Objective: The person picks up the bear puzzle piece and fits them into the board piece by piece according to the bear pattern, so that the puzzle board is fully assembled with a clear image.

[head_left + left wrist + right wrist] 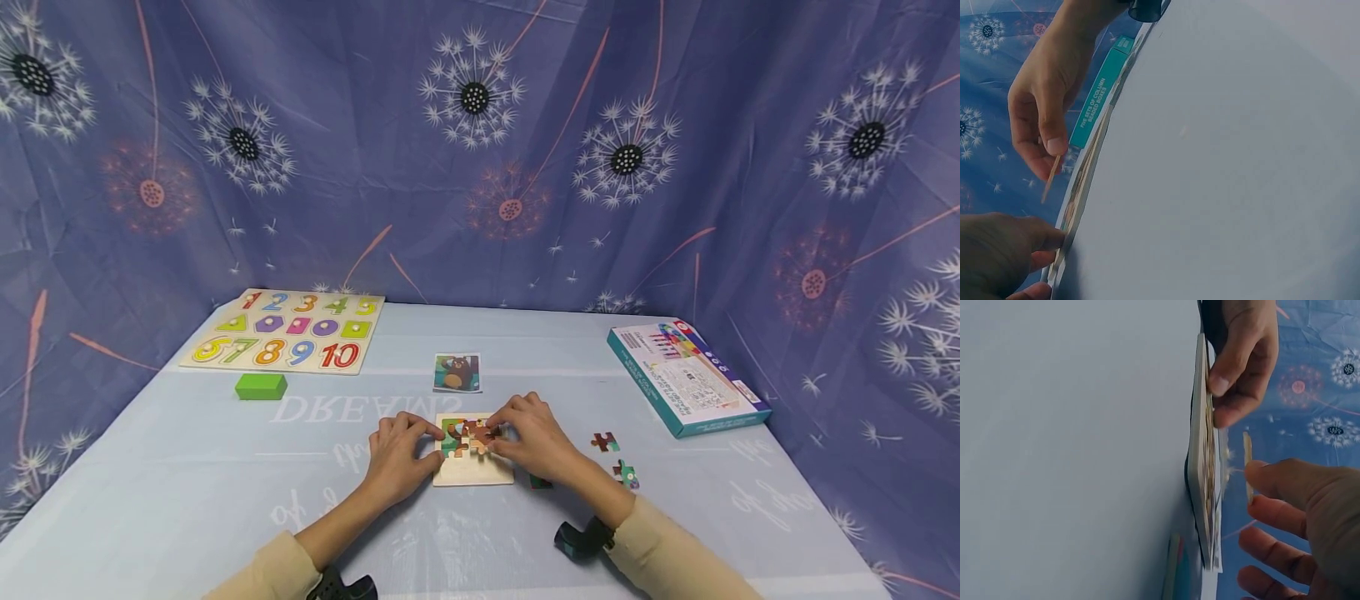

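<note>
Head: left hand fingertips on puzzle board edge, can't tell if gripping; right hand over it. Left wrist: right pinches puzzle piece, board below that grip. Right wrist: piece apart from board.

Wood, paper and wrinkled cloth.
The puzzle tray is pale, smooth, matt wood; the held puzzle piece shows a raw wooden edge. The picture card looks like smooth paper, the box like printed cardboard with a slight gloss; the block appears smooth and matt, the number board wooden. The backdrop is creased cloth with a soft sheen, the table cover smooth and faintly glossy, the sleeve matt cloth.
</note>
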Demonstrator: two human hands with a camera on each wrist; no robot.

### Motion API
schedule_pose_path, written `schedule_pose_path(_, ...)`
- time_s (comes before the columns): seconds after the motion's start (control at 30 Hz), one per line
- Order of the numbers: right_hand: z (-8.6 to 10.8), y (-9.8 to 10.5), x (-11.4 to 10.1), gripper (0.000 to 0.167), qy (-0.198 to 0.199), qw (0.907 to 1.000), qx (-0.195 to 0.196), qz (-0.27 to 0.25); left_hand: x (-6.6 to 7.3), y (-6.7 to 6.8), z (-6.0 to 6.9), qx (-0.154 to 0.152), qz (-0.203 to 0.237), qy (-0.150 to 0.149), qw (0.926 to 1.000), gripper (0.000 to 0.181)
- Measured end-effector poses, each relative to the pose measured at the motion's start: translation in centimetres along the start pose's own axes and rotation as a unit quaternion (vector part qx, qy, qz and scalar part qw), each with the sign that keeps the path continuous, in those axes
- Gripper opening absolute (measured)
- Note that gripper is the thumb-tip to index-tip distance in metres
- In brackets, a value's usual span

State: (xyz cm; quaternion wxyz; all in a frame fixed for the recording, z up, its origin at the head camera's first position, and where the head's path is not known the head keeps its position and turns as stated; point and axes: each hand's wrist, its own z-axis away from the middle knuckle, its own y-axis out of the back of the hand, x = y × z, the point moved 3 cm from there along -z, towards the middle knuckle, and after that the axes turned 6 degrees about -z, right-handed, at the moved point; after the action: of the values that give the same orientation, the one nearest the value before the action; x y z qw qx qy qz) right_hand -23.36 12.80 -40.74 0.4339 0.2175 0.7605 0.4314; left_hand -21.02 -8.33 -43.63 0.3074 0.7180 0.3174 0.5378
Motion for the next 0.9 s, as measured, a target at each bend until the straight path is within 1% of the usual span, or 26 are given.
schedule_pose_path(0.23,-0.4,-0.8,-0.3,0.023,-0.002,0.9997,-0.018,0.019,0.0,0.0,0.0,-0.003,0.003,0.004,1.0,0.018)
schedule_pose_path(0.9,-0.7,-1.7,-0.4,0.024,-0.009,0.9987,-0.033,0.039,0.0,0.0,-0.1,-0.006,-0.002,0.004,1.0,0.019)
